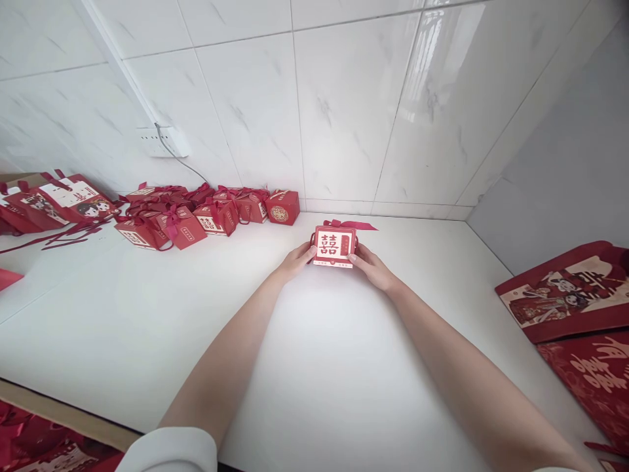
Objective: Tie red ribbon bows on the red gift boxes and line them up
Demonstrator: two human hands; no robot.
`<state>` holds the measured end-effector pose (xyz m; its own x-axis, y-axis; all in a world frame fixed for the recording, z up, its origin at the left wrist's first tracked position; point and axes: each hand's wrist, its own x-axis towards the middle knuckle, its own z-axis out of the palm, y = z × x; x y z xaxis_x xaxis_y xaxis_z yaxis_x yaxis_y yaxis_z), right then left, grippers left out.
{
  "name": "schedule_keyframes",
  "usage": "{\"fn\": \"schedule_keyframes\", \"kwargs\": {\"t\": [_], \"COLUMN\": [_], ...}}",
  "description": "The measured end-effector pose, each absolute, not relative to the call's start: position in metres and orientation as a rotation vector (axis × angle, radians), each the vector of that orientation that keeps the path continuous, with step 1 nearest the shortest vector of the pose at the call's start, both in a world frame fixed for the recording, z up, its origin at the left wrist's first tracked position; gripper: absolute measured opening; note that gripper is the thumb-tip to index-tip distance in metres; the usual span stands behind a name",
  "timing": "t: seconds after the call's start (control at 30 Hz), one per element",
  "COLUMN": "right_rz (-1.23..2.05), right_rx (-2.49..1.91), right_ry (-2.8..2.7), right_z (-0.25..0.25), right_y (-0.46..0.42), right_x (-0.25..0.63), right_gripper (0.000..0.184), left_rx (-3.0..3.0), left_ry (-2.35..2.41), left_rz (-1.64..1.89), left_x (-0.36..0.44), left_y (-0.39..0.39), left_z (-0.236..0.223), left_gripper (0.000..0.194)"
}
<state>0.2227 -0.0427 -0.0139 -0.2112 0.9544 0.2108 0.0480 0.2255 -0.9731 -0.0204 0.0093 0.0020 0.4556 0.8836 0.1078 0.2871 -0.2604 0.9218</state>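
Note:
A small red gift box (335, 246) with a white double-happiness label and a red ribbon bow on top stands on the white table (314, 367), far out in front of me. My left hand (297, 260) grips its left side with curled fingers. My right hand (371, 265) grips its right side the same way. Both arms are stretched out over the table.
A row of several similar red ribboned boxes (206, 213) lies along the tiled wall at the back left. Larger red printed bags (59, 200) sit at the far left, with more red bags (570, 295) at the right edge. A wall socket (164, 141) with a cable is above the boxes.

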Motion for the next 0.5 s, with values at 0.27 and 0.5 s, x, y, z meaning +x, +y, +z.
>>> {"fn": "schedule_keyframes", "kwargs": {"t": [0.27, 0.5], "right_rz": [1.148, 1.146], "right_rx": [-1.006, -1.019], "right_ry": [-1.517, -1.512], "right_z": [-0.0150, -0.0156], "right_y": [-0.0422, -0.0418], "right_x": [0.2237, 0.2238], "right_gripper": [0.060, 0.060], "left_rx": [1.787, 1.784], "left_ry": [1.019, 1.029], "left_rz": [0.815, 0.823], "left_x": [-0.0190, -0.0188], "left_y": [0.0081, 0.0078], "left_z": [0.0027, 0.0027], "left_gripper": [0.063, 0.062]}}
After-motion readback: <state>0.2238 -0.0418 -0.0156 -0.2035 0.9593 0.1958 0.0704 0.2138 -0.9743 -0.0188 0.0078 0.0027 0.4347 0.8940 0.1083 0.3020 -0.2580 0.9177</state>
